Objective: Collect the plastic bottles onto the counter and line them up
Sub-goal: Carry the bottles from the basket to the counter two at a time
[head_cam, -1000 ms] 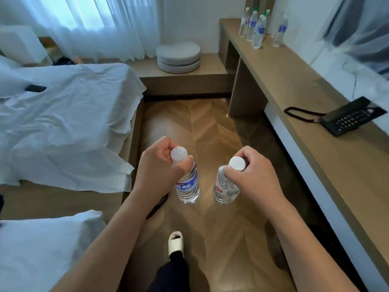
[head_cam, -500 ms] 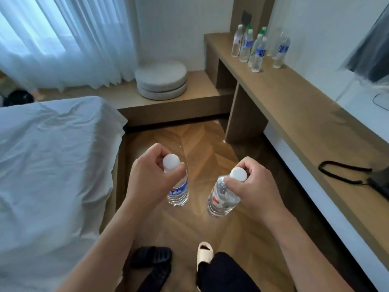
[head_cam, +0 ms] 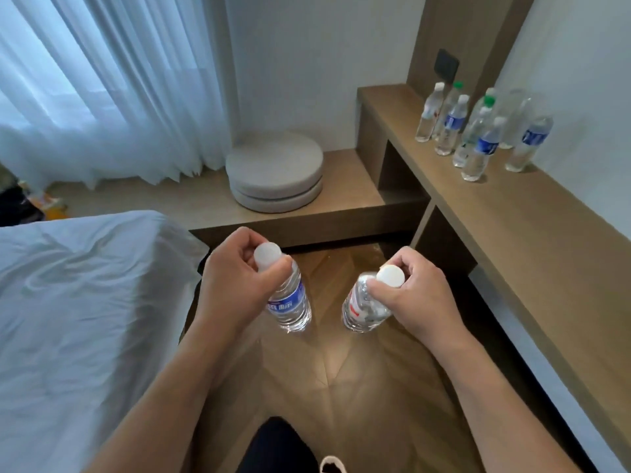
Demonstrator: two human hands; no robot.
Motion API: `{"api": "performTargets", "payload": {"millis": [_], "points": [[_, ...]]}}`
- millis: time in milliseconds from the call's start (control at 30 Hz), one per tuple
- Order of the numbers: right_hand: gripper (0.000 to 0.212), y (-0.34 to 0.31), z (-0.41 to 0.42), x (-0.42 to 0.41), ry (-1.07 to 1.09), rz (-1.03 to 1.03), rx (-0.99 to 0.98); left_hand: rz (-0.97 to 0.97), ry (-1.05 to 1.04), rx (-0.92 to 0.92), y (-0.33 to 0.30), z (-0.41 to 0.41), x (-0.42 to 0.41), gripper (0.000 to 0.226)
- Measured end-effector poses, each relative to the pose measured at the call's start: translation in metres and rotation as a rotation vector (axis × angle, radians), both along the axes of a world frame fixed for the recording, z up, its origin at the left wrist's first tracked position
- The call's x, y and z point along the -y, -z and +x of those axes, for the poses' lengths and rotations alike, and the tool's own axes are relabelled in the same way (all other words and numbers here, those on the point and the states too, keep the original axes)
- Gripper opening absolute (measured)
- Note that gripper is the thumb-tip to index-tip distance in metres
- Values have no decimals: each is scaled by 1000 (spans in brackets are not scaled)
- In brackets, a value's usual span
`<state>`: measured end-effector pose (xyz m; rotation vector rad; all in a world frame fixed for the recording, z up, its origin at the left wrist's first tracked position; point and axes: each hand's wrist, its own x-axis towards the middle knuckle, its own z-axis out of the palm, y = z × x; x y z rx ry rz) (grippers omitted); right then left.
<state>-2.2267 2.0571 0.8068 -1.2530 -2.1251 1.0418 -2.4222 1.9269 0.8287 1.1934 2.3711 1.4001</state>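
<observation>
My left hand (head_cam: pixel 232 285) grips the neck of a clear bottle with a blue label (head_cam: pixel 290 305), white cap up, hanging over the wooden floor. In my right hand (head_cam: pixel 420 302) hangs a clear bottle with a red-marked label (head_cam: pixel 362 308), also held by its neck under a white cap. Both bottles dangle in front of me, a short gap between them. On the wooden counter (head_cam: pixel 519 240) at the right, near its far end, stand several plastic bottles (head_cam: pixel 478 131) clustered upright, some with green caps, some with blue labels.
A bed with a white sheet (head_cam: pixel 78 319) fills the left. Two stacked round cushions (head_cam: pixel 276 175) sit on a low wooden platform below the curtains (head_cam: pixel 102 87). Herringbone floor (head_cam: pixel 341 377) runs between bed and counter. My leg and a slipper (head_cam: pixel 331 466) show at the bottom.
I have walked forward along the floor: the counter's bottles and the cushions are nearer, and the telephone has left view. Both hands still carry their bottles the same way.
</observation>
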Motion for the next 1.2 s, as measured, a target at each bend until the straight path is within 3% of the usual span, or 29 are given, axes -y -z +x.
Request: {"api": "performTargets", "payload": {"millis": [333, 667, 900, 1200], "points": [[24, 14, -143, -197, 139, -40, 67, -63, 168, 94, 22, -156, -231, 24], [24, 17, -200, -405, 432, -110, 1, -120, 349, 57, 21, -251, -487, 25], [25, 29, -206, -544, 658, -128, -46, -185, 520, 24, 22, -265, -646, 23], [26, 36, -183, -655, 1002, -142, -42, -283, 861, -17, 22, -227, -841, 26]]}}
